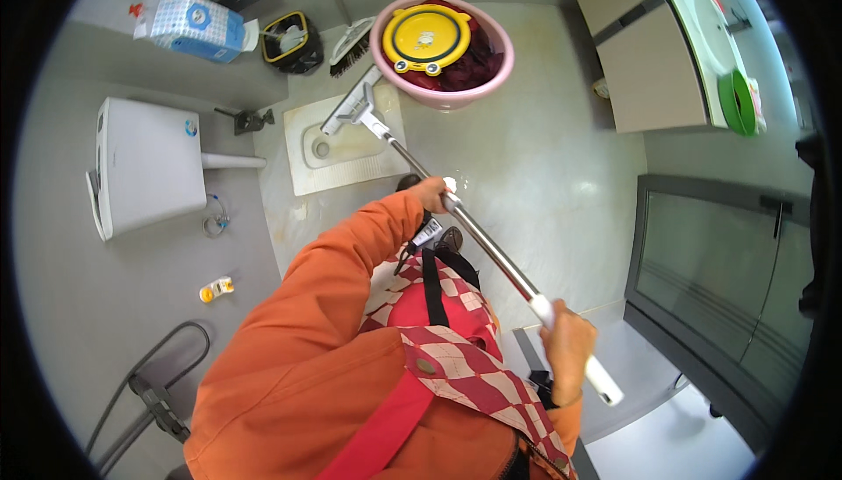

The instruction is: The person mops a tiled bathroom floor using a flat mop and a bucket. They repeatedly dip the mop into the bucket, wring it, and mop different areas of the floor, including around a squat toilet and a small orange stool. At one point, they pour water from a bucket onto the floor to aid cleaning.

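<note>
Both of my hands grip the pole of a floor squeegee (496, 254), which slants from the lower right up to the left. My left hand (430, 195) wraps round the steel shaft near its middle. Nearer to me, my right hand (568, 347) closes round the white handle end. The grey-and-white squeegee head (353, 104) is over the upper edge of a white squat toilet (309, 177). Beside that head stands a pink tub (502, 52) with dark red cloth (478, 63) in it and a yellow basin with frog eyes (426, 37) on top.
A floor brush (353, 44) and a black-lined bin (296, 63) stand by the far wall. On the left wall hang a white cistern (151, 168) and a toilet brush (248, 122). A cabinet (653, 76) lines the right, with a dark-framed glass door (719, 274) nearer me.
</note>
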A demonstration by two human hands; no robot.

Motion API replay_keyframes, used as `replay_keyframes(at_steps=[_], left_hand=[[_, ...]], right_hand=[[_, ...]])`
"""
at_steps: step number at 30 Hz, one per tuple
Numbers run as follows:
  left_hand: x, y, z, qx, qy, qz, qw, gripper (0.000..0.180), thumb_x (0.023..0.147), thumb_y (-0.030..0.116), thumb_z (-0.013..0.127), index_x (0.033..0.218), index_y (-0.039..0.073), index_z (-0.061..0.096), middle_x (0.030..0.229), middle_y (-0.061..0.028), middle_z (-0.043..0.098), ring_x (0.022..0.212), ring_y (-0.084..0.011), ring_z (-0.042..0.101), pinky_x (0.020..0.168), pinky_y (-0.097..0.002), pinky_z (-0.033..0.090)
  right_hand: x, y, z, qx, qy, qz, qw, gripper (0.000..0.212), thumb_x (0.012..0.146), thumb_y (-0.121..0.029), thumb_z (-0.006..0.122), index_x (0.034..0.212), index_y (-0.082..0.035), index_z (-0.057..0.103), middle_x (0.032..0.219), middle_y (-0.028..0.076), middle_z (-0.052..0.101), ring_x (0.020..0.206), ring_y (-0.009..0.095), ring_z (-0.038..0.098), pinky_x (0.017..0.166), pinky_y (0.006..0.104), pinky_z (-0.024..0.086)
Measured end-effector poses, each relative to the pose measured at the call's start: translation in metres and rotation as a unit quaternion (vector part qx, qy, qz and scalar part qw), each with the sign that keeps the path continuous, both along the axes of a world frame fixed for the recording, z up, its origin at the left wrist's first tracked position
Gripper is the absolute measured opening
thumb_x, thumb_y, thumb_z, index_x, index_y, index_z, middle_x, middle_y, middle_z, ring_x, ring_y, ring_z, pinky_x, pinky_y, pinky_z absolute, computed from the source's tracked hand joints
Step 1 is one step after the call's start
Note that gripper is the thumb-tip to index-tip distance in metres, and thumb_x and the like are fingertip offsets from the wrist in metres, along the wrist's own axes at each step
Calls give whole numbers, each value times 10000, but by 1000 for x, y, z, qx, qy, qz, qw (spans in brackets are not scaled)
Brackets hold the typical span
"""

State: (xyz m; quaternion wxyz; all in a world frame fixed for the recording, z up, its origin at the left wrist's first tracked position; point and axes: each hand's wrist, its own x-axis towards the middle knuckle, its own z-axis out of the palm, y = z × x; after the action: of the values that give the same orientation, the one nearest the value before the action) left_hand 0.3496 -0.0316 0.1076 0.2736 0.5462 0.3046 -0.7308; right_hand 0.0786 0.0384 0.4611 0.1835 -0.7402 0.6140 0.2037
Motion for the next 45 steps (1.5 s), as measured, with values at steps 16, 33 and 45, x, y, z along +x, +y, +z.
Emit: replay_keyframes(at_steps=[16, 33, 45], left_hand=[[-62, 68, -10, 78, 28, 0, 997, 92, 777, 34, 404, 686, 25, 416, 710, -107, 441, 653, -271, 465, 683, -419, 439], [-72, 20, 4, 102, 41, 205, 973, 133, 745, -11, 381, 643, 71, 359, 564, -25, 376, 487, -163, 385, 571, -380, 400], [-381, -92, 21, 47, 61, 104, 992, 84, 768, 40, 413, 822, -7, 456, 734, -119, 464, 730, -272, 510, 696, -404, 439]], right_hand=[[-37, 16, 0, 108, 18, -43, 993, 286, 577, -145, 713, 804, -83, 551, 669, 129, 602, 656, 331, 585, 590, 421, 435], [-86, -107, -1, -39, -28, 164, 985, 304, 537, -122, 734, 719, -77, 495, 638, 72, 552, 592, 274, 552, 560, 376, 410], [-421, -230, -8, -26, 76, 149, 986, 338, 489, -145, 766, 657, -61, 485, 662, 120, 572, 625, 325, 554, 576, 400, 405]])
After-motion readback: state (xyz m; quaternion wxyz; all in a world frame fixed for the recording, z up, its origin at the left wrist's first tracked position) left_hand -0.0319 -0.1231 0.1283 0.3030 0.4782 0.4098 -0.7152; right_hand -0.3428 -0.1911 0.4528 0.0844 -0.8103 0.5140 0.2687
